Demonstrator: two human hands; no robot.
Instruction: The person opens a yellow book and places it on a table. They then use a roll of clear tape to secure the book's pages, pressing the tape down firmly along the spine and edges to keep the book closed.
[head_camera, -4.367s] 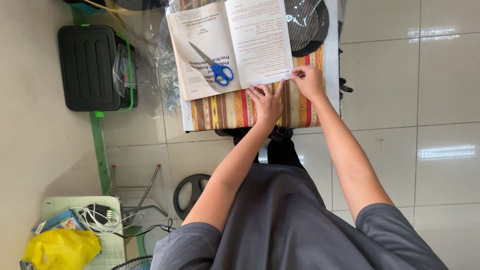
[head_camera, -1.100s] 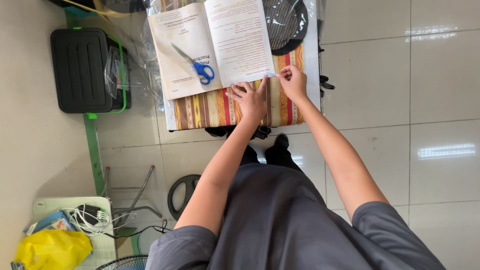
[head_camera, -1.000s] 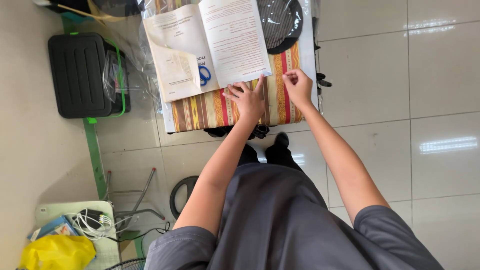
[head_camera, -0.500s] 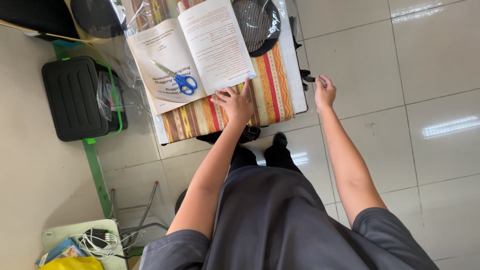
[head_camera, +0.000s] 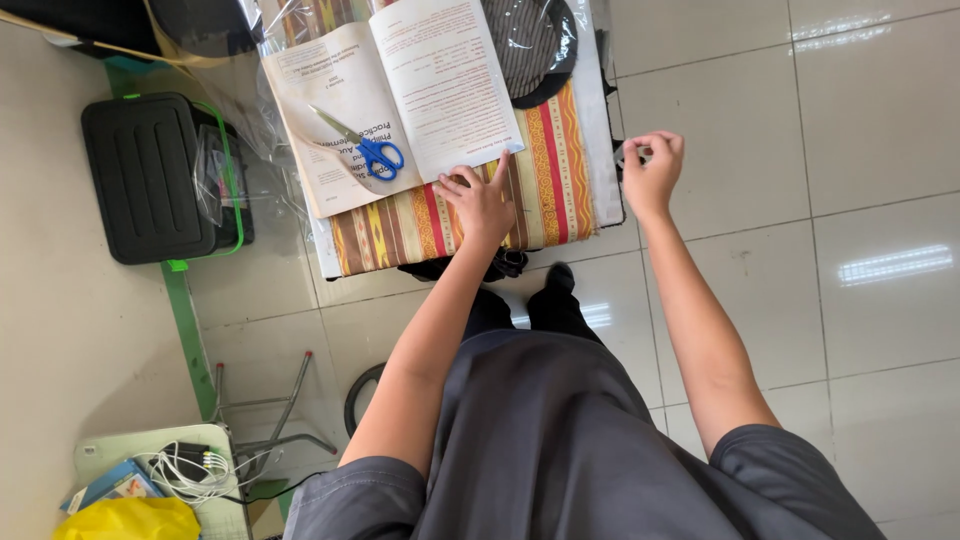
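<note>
My left hand (head_camera: 483, 200) lies spread flat on the striped cloth (head_camera: 540, 190) just below the open book (head_camera: 395, 95) where the blue scissors (head_camera: 365, 148) rest, while my right hand (head_camera: 650, 170) hovers off the desk's edge, fingers curled, empty.

Cloth (head_camera: 540, 190): red, yellow, brown stripes, patterned. Scissors (head_camera: 365, 150): blue handles. Book (head_camera: 400, 90): cream pages, black print. Crate (head_camera: 150, 175): black, green trim. Bag (head_camera: 125, 520): yellow. Floor (head_camera: 800, 150): pale glossy tiles.

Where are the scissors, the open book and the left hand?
scissors (head_camera: 380, 157), head view, on the blue handles.
book (head_camera: 440, 85), head view, on the right page.
left hand (head_camera: 485, 200), head view, on the back of the hand.
</note>
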